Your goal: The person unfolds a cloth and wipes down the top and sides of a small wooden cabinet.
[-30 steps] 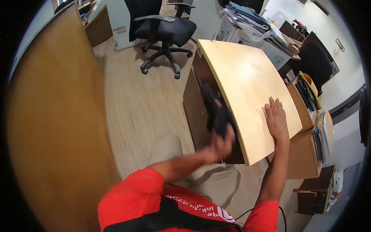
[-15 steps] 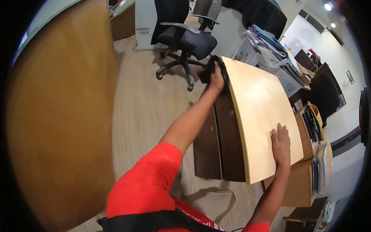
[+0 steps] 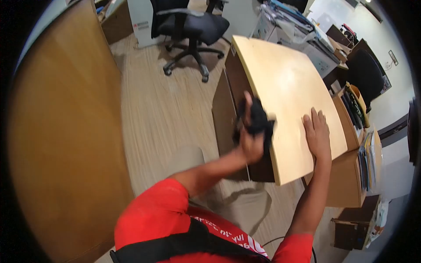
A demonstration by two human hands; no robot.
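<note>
My left hand is closed around a bunched black cloth, slightly blurred, at the long front edge of a cabinet's light wooden top. Below that edge are the cabinet's dark brown drawer fronts, partly hidden by my left hand and the cloth. Flat on the wooden top, toward its right side, lies my right hand, fingers stretched out and holding nothing.
A black office chair stands on the wood-look floor beyond the cabinet. A large brown wooden panel rises at left. Cardboard boxes with files sit right of the cabinet, and piled papers lie behind it.
My left hand has moved with the black cloth along the cabinet's front edge, from the far corner back toward me. My right hand stays flat on the top. The view has shifted.
</note>
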